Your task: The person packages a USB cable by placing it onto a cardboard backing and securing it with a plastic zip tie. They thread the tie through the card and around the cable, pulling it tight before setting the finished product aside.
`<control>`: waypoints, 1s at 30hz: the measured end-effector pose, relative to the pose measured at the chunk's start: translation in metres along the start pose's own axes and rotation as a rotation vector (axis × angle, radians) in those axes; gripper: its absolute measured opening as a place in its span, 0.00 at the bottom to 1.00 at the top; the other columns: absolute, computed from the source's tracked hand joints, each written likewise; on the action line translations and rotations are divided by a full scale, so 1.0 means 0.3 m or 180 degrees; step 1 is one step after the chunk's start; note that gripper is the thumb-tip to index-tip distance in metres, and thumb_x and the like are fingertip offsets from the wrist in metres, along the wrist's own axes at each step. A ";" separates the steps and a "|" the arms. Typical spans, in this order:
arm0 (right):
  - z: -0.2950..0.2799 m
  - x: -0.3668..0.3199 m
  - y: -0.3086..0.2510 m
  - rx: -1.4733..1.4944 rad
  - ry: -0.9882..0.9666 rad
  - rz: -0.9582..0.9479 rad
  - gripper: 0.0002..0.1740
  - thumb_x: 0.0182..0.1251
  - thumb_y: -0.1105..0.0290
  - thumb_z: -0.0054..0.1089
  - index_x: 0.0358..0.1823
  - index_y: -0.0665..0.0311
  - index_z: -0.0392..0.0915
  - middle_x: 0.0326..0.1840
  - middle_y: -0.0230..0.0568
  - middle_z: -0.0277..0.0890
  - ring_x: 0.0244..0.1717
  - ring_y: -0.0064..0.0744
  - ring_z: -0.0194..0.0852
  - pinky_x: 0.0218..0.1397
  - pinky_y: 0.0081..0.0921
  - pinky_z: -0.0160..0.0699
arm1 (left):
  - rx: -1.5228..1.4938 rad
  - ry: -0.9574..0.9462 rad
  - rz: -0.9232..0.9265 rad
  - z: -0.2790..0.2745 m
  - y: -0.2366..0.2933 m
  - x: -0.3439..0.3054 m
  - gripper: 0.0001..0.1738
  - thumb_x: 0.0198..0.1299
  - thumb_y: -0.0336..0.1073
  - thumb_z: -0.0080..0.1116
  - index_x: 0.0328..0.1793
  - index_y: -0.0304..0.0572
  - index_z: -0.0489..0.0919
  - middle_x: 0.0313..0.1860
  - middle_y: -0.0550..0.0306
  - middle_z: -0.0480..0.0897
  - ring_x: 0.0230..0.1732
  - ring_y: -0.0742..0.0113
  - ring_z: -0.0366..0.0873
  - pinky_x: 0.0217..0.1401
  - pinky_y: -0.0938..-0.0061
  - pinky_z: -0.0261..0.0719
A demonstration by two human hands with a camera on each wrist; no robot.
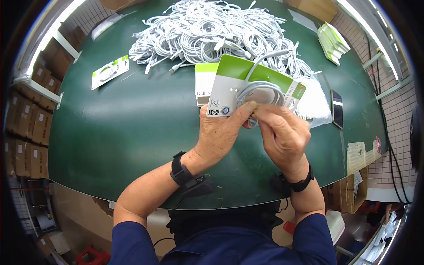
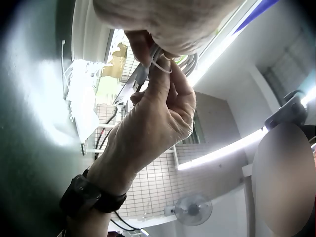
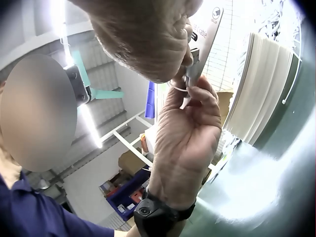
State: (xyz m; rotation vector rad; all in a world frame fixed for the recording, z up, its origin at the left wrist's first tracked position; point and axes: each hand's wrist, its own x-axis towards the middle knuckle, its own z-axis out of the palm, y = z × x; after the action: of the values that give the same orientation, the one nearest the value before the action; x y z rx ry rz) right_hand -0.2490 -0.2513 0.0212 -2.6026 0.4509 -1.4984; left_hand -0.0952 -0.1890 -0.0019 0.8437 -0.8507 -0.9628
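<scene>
A green and white card (image 1: 232,84) with a coiled grey cable (image 1: 263,90) against it is held up above the table. My left hand (image 1: 218,132) grips the card's lower edge, thumb in front on the coil. Close beside it, my right hand (image 1: 285,132) pinches at the bottom of the coil. In both wrist views a thin white tie (image 2: 160,65) (image 3: 177,87) loops near the fingertips. The right hand (image 2: 148,123) shows below the left hand (image 2: 173,22) in the left wrist view. A metal cable plug (image 3: 194,57) shows between the hands in the right wrist view.
A large heap of coiled cables (image 1: 212,35) covers the back of the green table (image 1: 132,132). Behind the held card stands a stack of cards (image 1: 206,73). One packed card (image 1: 110,72) lies left; more cards (image 1: 332,43), a plastic bag (image 1: 317,104) and a phone (image 1: 337,109) lie right.
</scene>
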 end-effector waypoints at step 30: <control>-0.062 -0.163 0.205 0.4137 0.0607 0.3359 0.25 0.81 0.59 0.56 0.70 0.69 0.73 0.60 0.49 0.83 0.49 0.37 0.88 0.51 0.36 0.92 | -0.0667 -0.0265 -0.0157 0.045 0.082 -0.017 0.17 0.71 0.29 0.68 0.61 0.33 0.79 0.48 0.53 0.86 0.36 0.73 0.84 0.31 0.77 0.87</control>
State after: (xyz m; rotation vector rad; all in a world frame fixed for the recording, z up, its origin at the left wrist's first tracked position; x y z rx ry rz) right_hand -0.3003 -0.2937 -0.0242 -0.9383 0.4806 -1.0094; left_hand -0.1007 -0.1791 0.0243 0.6508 -0.7871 -1.1159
